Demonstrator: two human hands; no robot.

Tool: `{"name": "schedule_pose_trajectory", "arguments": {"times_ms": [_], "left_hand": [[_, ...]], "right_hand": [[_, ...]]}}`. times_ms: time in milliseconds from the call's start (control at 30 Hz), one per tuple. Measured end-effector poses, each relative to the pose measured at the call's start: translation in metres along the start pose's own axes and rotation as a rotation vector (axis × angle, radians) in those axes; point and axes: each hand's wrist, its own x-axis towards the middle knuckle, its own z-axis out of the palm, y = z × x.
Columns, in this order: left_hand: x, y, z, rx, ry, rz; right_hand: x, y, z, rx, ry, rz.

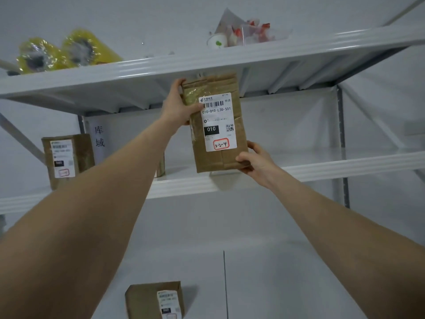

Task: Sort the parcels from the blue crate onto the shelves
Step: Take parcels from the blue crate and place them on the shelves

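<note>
While the person reaches upward with both hands, a brown paper parcel (211, 160) is held upright in the air in front of the white metal middle shelf (322, 166), its lower edge just above that shelf's front lip. The left hand (178, 104) grips the parcel's upper left edge, thumb across the front and fingers curled behind. The right hand (255, 161) holds the lower right corner, thumb on the front and fingers wrapped underneath. A white label (218, 120) faces the camera, printed with a barcode and "010", with "3-2-4" handwritten inside a red box. A second labelled parcel (66, 157) stands at the left end of the same shelf, and a third parcel (154, 300) sits on a lower level. On the top shelf (230, 58) lie yellow tape rolls (66, 50) and a paper cup (217, 41) beside crumpled wrappers (250, 31).
</note>
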Motion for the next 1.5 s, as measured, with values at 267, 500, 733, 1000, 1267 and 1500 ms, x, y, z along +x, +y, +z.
{"name": "schedule_pose_trajectory", "arguments": {"times_ms": [267, 500, 733, 1000, 1267, 1500], "left_hand": [[0.031, -0.019, -0.018, 0.06, -0.052, 0.044], [0.04, -0.028, -0.021, 0.162, -0.144, 0.034], [0.047, -0.035, -0.01, 0.258, -0.148, 0.023], [0.048, -0.044, 0.007, 0.3, -0.168, -0.007], [0.057, -0.053, 0.002, 0.365, -0.154, -0.067], [0.063, -0.069, 0.0, 0.616, -0.132, 0.041]], "right_hand": [[0.027, 0.003, 0.03, -0.288, 0.035, -0.065], [0.038, 0.013, 0.043, -0.501, 0.086, -0.084], [0.05, 0.018, 0.032, -0.648, 0.066, -0.106], [0.058, 0.023, 0.017, -0.813, 0.041, -0.139], [0.06, 0.031, 0.031, -1.009, 0.014, -0.163], [0.066, 0.034, 0.049, -1.104, 0.087, -0.15]]}}
